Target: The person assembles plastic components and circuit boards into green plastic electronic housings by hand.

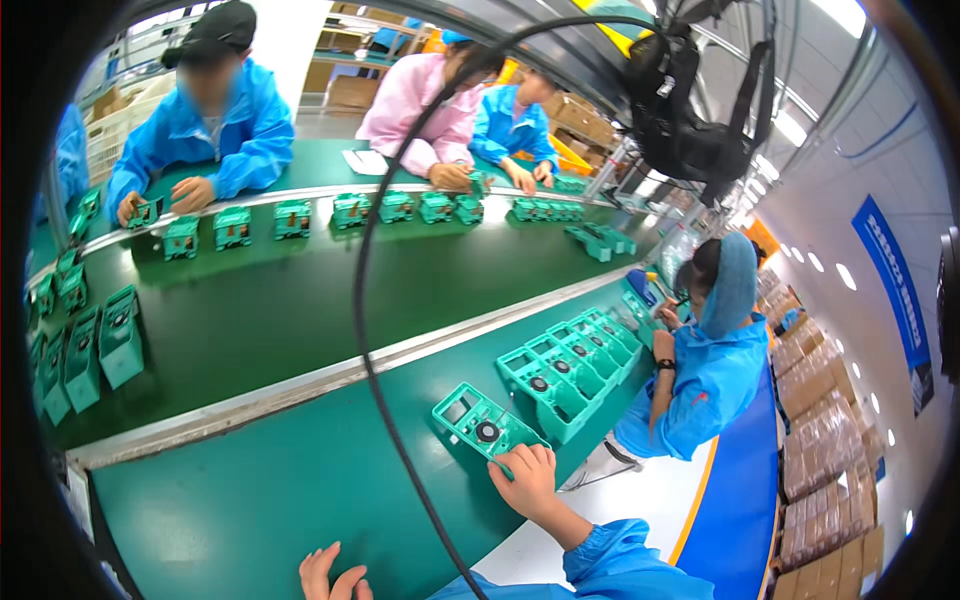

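My right hand [530, 482] is closed on the near corner of a green plastic housing [511, 430], its fingertips over the edge. The housing lies tilted on the green bench, with a round black speaker-like part [487, 432] inside and a rectangular opening at its far end. A thin wire seems to stick up beside it. My left hand [334, 576] is low over the bench near the bottom edge, fingers apart and holding nothing. Just beyond the held housing stands a row of several similar green housings [563, 409], each with a round black part.
A black cable [366, 300] hangs across the view. Beyond a metal rail [330, 372] runs a dark green conveyor [270, 320] carrying more green housings [120, 340]. A co-worker in blue [700, 360] sits to the right; other workers line the far side. Stacked cartons [830, 480] stand farther right.
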Demonstrator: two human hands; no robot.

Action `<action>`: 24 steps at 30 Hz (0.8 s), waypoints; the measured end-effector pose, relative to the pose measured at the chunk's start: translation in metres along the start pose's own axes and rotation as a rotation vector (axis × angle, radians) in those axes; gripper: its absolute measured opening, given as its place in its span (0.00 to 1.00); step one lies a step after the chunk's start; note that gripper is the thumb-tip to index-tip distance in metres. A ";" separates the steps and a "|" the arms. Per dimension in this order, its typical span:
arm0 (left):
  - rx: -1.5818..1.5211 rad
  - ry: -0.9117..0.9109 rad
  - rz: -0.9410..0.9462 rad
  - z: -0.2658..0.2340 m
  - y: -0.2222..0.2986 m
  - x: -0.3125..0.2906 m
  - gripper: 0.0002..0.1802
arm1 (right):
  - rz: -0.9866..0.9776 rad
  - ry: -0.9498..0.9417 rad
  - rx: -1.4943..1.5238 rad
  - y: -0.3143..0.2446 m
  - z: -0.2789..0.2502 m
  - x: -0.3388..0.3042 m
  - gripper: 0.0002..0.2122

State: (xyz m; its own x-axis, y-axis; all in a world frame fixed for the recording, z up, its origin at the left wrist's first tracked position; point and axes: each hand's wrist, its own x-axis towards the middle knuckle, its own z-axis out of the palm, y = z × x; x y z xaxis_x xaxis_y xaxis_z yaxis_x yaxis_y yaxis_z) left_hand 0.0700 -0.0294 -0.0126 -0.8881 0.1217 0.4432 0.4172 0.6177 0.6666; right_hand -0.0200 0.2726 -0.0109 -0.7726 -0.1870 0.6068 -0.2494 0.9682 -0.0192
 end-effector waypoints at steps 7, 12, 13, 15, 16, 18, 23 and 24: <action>0.023 -0.003 -0.027 -0.003 -0.001 -0.003 0.10 | 0.146 0.075 -0.236 0.032 0.009 0.003 0.06; 0.033 -0.007 -0.027 -0.001 -0.001 0.000 0.10 | 0.155 0.102 -0.302 0.057 0.018 0.012 0.06; 0.034 -0.005 -0.027 -0.002 -0.002 0.000 0.10 | 0.154 0.102 -0.300 0.064 0.019 0.014 0.06; 0.038 -0.006 -0.035 -0.002 -0.003 0.002 0.10 | 0.143 0.102 -0.359 0.079 0.021 0.020 0.06; 0.054 -0.004 -0.051 -0.005 -0.004 0.000 0.10 | 0.160 0.083 -0.353 0.081 0.025 0.024 0.07; 0.073 0.008 -0.068 -0.010 -0.003 0.000 0.10 | 0.220 0.015 -0.318 0.086 0.036 0.030 0.09; 0.119 0.184 -0.058 -0.029 0.012 0.021 0.10 | 0.242 0.043 -0.180 0.055 0.017 0.045 0.23; 0.193 0.192 -0.109 -0.035 0.006 0.022 0.12 | 0.177 0.027 -0.045 0.032 0.026 0.047 0.21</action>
State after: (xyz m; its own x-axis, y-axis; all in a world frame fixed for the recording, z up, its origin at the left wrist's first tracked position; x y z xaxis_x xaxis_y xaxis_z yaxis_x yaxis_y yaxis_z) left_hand 0.0592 -0.0502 0.0218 -0.8653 -0.0919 0.4928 0.2603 0.7578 0.5983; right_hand -0.0797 0.2908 -0.0040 -0.7859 -0.0092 0.6183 -0.0844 0.9921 -0.0926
